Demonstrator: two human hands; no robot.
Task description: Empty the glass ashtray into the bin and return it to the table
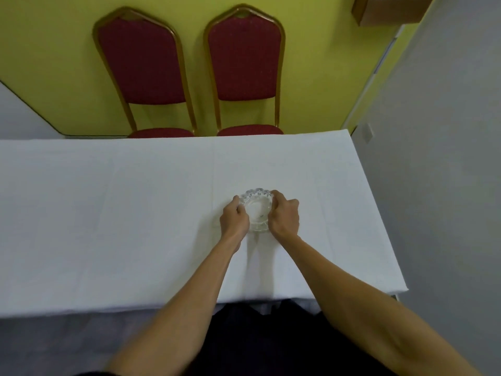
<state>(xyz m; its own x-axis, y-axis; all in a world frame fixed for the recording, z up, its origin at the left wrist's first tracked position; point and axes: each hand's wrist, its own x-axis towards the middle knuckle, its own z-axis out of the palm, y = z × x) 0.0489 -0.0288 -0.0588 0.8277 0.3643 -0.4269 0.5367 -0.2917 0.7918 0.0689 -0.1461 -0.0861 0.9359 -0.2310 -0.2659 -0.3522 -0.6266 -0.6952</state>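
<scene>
I have the round, scallop-rimmed clear glass ashtray (256, 210) resting on the white-clothed worktop (108, 213), cupped squarely between my left hand (234, 219) and right hand (284, 217), fingers (276, 195) curled narrowly against its opposite sides, neither hand nearer.

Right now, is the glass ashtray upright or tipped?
Upright: the ashtray sits flat on the white tablecloth, bowl facing up, left hand and right hand gripping its sides.

Ashtray (256, 210) on table (108, 213), between both hands; 2 chairs (189, 66) behind.
</scene>
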